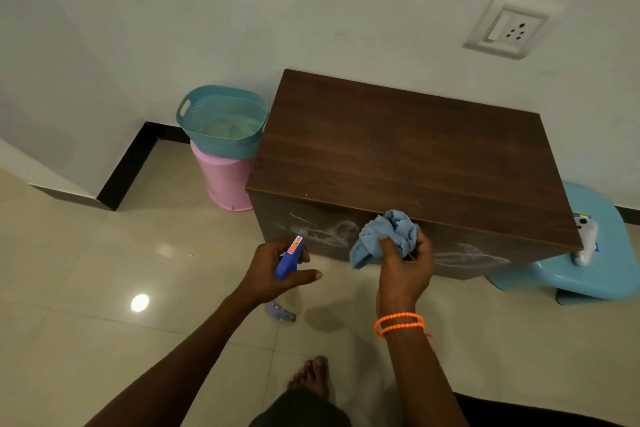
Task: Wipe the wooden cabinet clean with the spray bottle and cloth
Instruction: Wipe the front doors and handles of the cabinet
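Observation:
A dark brown wooden cabinet [408,156] stands against the wall, with white smears on its front face [332,232]. My left hand [273,270] grips a blue spray bottle [289,258], its nozzle pointing at the cabinet's front. The bottle's clear body [280,312] shows below my wrist. My right hand [403,267] holds a crumpled light blue cloth [384,236] just in front of the cabinet's front upper edge.
A teal basket [221,118] sits on a pink bin [225,180] left of the cabinet. A light blue plastic stool [595,270] with a white object [585,236] stands at the right. A wall socket [512,28] is above. My bare foot [311,378] rests on the glossy tiled floor.

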